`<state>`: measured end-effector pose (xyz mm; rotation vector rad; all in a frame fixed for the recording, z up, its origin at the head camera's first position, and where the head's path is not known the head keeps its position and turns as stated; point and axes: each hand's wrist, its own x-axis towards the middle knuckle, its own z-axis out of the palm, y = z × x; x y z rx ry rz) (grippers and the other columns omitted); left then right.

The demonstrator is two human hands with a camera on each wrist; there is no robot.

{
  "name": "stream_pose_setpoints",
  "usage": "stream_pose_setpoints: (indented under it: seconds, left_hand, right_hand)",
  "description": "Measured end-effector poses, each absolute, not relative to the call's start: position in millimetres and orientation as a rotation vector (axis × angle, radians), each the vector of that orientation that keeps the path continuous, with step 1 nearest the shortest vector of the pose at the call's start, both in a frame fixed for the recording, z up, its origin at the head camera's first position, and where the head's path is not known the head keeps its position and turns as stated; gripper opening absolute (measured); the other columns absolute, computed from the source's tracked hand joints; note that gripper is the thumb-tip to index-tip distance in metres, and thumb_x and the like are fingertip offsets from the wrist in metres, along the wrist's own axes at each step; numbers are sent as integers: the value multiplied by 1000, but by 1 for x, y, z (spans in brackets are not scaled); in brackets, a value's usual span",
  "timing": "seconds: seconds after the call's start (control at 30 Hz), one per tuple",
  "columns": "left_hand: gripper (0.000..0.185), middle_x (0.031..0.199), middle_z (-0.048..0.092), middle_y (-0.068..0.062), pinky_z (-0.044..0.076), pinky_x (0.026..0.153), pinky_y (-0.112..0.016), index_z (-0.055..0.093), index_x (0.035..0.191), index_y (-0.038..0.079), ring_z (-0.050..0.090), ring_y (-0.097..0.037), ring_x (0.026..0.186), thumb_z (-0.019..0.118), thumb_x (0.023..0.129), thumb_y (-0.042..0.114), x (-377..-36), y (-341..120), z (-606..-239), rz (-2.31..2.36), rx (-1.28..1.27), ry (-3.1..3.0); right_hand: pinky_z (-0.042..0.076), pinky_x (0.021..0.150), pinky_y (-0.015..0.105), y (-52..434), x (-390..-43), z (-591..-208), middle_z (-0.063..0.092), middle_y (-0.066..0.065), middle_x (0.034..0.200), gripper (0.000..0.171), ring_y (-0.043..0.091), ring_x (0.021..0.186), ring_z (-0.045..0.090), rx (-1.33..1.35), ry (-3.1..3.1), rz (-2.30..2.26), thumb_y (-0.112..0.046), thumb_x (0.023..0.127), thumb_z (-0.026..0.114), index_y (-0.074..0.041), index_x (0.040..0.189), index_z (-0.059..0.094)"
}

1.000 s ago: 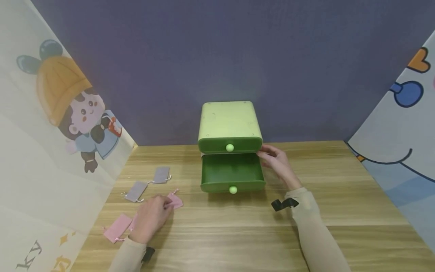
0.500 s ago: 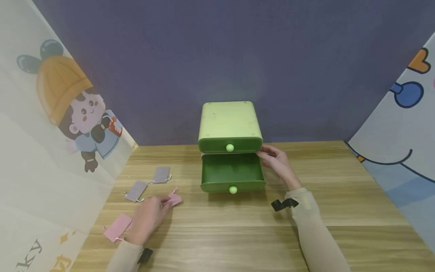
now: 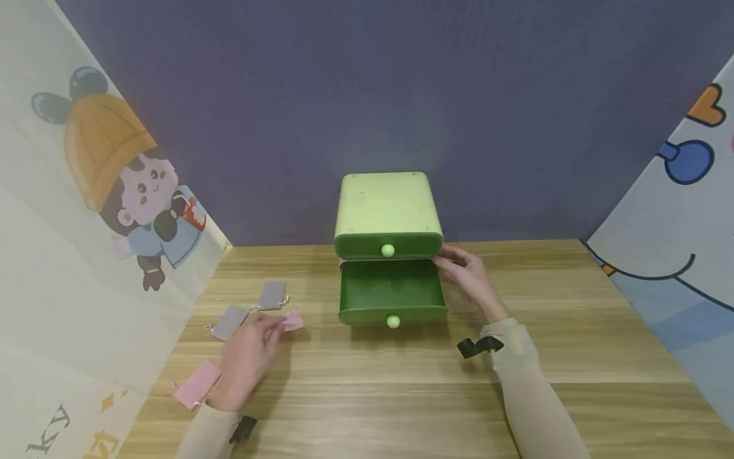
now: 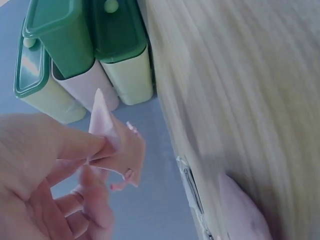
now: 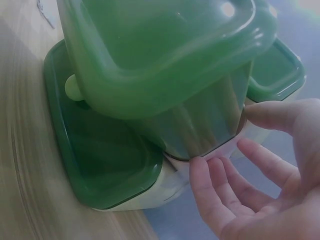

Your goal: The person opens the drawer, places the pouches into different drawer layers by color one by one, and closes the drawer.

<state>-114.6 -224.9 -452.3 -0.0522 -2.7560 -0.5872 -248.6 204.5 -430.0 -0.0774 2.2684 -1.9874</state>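
Observation:
A light green two-drawer box [image 3: 390,210] stands at the table's middle, its dark green lower drawer [image 3: 392,293] pulled out and bare inside. My right hand [image 3: 446,261] rests on the box's right side with its fingers fairly straight; in the right wrist view the thumb and fingertips [image 5: 200,167] touch the box's corner [image 5: 210,125]. Left of the box, my left hand [image 3: 274,325] pinches a small pink pouch [image 3: 291,320] just above the table. The left wrist view shows that pink pouch [image 4: 120,145] between thumb and finger, with the drawer box [image 4: 80,50] beyond it.
Two grey pouches [image 3: 273,295] [image 3: 229,322] lie on the wooden table [image 3: 401,395] beyond my left hand. Another pink pouch [image 3: 197,384] lies near the left wall. Cartoon-printed panels close off both sides, and a dark wall stands behind the box.
My left hand has lifted the pink pouch a little off the table and carried it slightly farther away. The right hand and the drawer box have not moved.

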Motion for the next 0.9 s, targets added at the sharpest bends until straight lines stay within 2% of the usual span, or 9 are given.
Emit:
stream_pose_setpoints:
  seconds: [0.1, 0.17, 0.27, 0.33, 0.4, 0.47, 0.53, 0.63, 0.9]
  left_hand:
    - [19, 109, 79, -17, 40, 48, -29, 82, 112, 9, 50, -13, 58, 79, 96, 17, -115, -225, -452, -612, -32, -2716]
    - [19, 89, 78, -13, 36, 45, -28, 83, 110, 10, 46, -10, 52, 82, 94, 21, -115, -226, -452, -622, -8, -2699]
    - [19, 58, 61, 0, 30, 40, -26, 83, 107, 13, 35, -6, 43, 83, 94, 26, -115, -226, -451, -630, 11, -2678]
    - [19, 48, 43, 8, 27, 37, -25, 83, 105, 14, 30, -4, 40, 84, 93, 28, -116, -225, -451, -622, 15, -2662]
    - [18, 49, 45, 8, 26, 36, -24, 83, 102, 14, 29, -2, 39, 85, 92, 29, -116, -225, -451, -616, 3, -2637]
    - [17, 58, 60, 3, 27, 37, -24, 83, 101, 14, 30, -2, 41, 85, 92, 28, -117, -225, -451, -611, -17, -2610]
    - [17, 75, 72, -5, 29, 39, -24, 83, 101, 14, 33, -2, 44, 86, 91, 27, -117, -224, -450, -600, -44, -2586]
    - [17, 97, 79, -10, 30, 42, -24, 84, 102, 13, 36, -4, 50, 86, 90, 25, -118, -224, -449, -591, -75, -2559]
    - [14, 90, 80, -8, 29, 40, -23, 85, 100, 13, 31, 0, 46, 87, 90, 23, -121, -222, -448, -575, -104, -2528]
  right_hand:
    - [58, 106, 38, 205, -248, -431, 53, 20, 156, 59, 17, 127, 61, -76, 2272, -1986, -28, 106, 68, -5, 157, 50]
    - [57, 108, 41, 205, -248, -431, 53, 19, 156, 59, 18, 128, 61, -78, 2274, -1986, -28, 106, 68, -5, 157, 50]
    - [55, 111, 45, 206, -248, -431, 53, 19, 156, 59, 17, 129, 61, -79, 2277, -1985, -29, 106, 68, -5, 157, 50]
    - [55, 111, 45, 206, -248, -431, 53, 19, 155, 59, 16, 128, 61, -82, 2278, -1984, -29, 106, 68, -5, 157, 50]
    - [55, 110, 45, 206, -248, -431, 53, 19, 154, 59, 13, 125, 62, -80, 2278, -1985, -29, 106, 68, -5, 156, 51]
    - [56, 109, 43, 206, -248, -431, 54, 18, 154, 58, 12, 124, 62, -78, 2278, -1985, -30, 106, 68, -6, 156, 51]
    - [57, 108, 41, 206, -249, -430, 54, 18, 153, 58, 12, 124, 62, -74, 2275, -1988, -30, 105, 68, -6, 156, 52]
    - [58, 106, 38, 206, -248, -430, 54, 18, 152, 58, 11, 122, 62, -72, 2266, -1995, -29, 105, 69, -5, 155, 52]
    - [59, 103, 36, 204, -249, -431, 55, 19, 152, 58, 7, 116, 64, -74, 2264, -2004, -27, 105, 68, -3, 155, 51]
